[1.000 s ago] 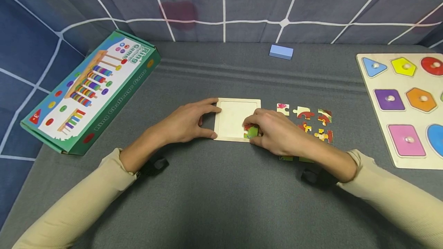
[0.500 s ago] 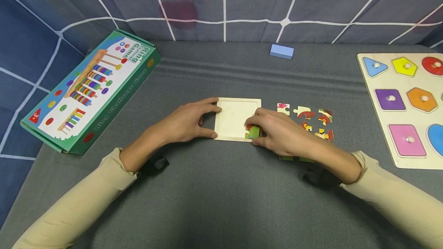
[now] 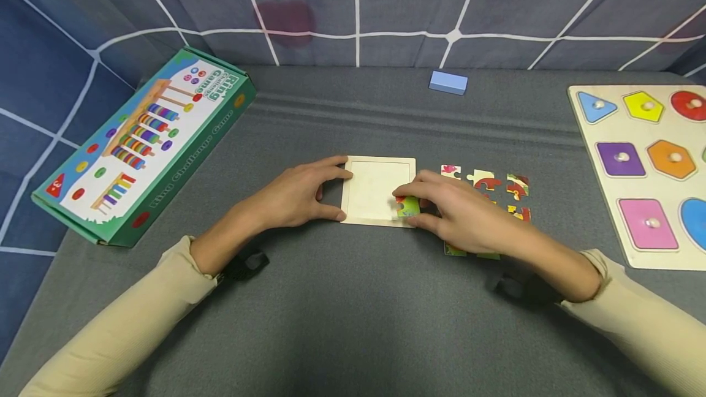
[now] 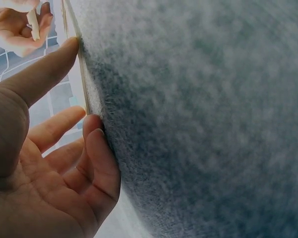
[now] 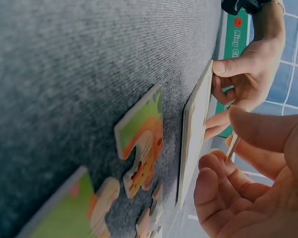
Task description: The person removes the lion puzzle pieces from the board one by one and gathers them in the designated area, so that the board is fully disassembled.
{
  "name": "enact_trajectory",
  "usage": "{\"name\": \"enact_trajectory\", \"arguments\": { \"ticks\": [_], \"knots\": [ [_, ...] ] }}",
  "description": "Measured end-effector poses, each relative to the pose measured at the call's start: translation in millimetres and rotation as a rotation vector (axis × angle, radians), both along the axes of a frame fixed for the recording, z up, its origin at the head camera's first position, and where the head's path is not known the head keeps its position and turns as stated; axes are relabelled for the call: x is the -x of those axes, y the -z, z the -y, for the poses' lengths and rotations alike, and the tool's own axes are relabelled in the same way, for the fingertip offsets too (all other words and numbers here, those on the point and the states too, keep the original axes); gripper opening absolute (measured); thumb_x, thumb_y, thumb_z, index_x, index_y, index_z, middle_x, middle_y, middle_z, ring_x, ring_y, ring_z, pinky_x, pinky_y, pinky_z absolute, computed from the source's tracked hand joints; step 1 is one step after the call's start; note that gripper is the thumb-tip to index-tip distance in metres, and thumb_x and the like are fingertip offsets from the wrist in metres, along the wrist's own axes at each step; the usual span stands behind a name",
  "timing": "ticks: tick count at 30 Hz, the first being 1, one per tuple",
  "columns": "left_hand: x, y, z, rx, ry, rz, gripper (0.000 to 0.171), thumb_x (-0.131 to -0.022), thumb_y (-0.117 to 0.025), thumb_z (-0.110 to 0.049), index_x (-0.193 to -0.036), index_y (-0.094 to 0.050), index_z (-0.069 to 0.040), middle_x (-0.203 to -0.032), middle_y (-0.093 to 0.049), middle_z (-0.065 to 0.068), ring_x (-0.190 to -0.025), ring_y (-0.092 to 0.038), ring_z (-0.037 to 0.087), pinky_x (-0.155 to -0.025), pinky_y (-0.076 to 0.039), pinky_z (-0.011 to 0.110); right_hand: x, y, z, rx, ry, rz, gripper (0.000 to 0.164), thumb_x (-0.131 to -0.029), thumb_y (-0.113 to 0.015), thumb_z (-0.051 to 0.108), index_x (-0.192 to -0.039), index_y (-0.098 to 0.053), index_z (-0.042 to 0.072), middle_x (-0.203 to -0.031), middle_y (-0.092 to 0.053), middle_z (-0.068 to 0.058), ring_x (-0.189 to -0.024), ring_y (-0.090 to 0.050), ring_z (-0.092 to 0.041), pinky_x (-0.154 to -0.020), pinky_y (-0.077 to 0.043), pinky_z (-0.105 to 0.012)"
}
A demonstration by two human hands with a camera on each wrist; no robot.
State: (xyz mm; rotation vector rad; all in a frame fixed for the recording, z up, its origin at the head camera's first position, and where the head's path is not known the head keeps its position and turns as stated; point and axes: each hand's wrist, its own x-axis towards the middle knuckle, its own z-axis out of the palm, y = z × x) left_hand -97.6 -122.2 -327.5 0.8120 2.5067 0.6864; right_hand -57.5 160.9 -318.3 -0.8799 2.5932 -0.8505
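A shallow square wooden puzzle tray [image 3: 377, 192] lies on the grey cloth in the head view, its bare pale inside showing. My left hand [image 3: 295, 195] rests at its left edge, thumb on the near corner and index finger on the far one. Between thumb and fingers, my right hand [image 3: 463, 210] pinches a green and red jigsaw piece [image 3: 407, 206] over the tray's near right corner. Edge-on in the right wrist view, that piece [image 5: 232, 148] stands apart from the tray [image 5: 194, 134]. Several other pieces [image 3: 485, 180] lie right of the tray, some hidden by the right hand.
A green game box [image 3: 146, 146] lies at the far left. At the right is a wooden shape board [image 3: 637, 201] with colored knobbed pieces. A small blue block [image 3: 448, 83] sits near the back, before a blue curtain with white lines [image 3: 397, 11].
The right hand has drawn slightly right with the jigsaw piece, which now shows above the tray's right rim. The left hand and the tray have stayed in place.
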Motion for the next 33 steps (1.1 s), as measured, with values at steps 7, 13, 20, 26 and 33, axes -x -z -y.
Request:
{"name": "enact_trajectory", "arguments": {
  "ticks": [7, 13, 20, 26, 33],
  "knots": [
    [0.0, 0.1, 0, 0.0, -0.004, -0.005, 0.067, -0.082, -0.083, -0.028, -0.139, -0.055, -0.007, -0.156, -0.035, 0.009, -0.072, -0.052, 0.012, -0.07, -0.042, 0.033, -3.4, -1.7, -7, 0.004, -0.014, -0.025, 0.032, -0.086, -0.072, 0.007, -0.117, -0.066, 0.013, -0.093, -0.054, 0.006, -0.079, -0.05, -0.012, -0.069, -0.04, -0.031],
    [-0.1, -0.4, 0, -0.003, 0.0, -0.009, 0.067, -0.082, -0.083, -0.029, -0.139, -0.055, -0.007, -0.156, -0.036, 0.009, -0.073, -0.052, 0.012, -0.069, -0.043, 0.033, -8.8, -3.2, -13, 0.008, -0.009, -0.06, 0.034, -0.084, -0.072, 0.005, -0.117, -0.067, 0.014, -0.101, -0.057, 0.007, -0.079, -0.05, -0.011, -0.067, -0.041, -0.031],
    [-0.4, -0.1, 0, -0.009, 0.001, -0.01, 0.066, -0.082, -0.083, -0.028, -0.139, -0.056, -0.007, -0.155, -0.036, 0.011, -0.072, -0.052, 0.012, -0.069, -0.042, 0.033, -15.0, -2.8, -23, 0.021, 0.023, -0.056, 0.04, -0.085, -0.074, 0.004, -0.123, -0.065, 0.015, -0.099, -0.056, 0.007, -0.079, -0.05, -0.01, -0.067, -0.041, -0.03],
    [-0.3, 0.1, 0, -0.009, 0.0, -0.008, 0.066, -0.082, -0.083, -0.028, -0.139, -0.056, -0.007, -0.155, -0.036, 0.011, -0.073, -0.052, 0.012, -0.069, -0.043, 0.033, -22.0, -3.9, -37, 0.035, 0.05, -0.106, 0.043, -0.084, -0.075, 0.004, -0.124, -0.066, 0.018, -0.1, -0.055, 0.01, -0.075, -0.049, -0.007, -0.065, -0.041, -0.026],
    [0.0, 0.2, 0, -0.008, -0.001, -0.005, 0.067, -0.082, -0.083, -0.028, -0.139, -0.056, -0.007, -0.156, -0.035, 0.01, -0.072, -0.052, 0.012, -0.069, -0.043, 0.033, -33.9, -6.3, -63, 0.021, 0.09, -0.205, 0.049, -0.075, -0.082, 0.002, -0.119, -0.069, 0.018, -0.104, -0.053, 0.011, -0.076, -0.05, -0.005, -0.065, -0.041, -0.027]
  ]
}}
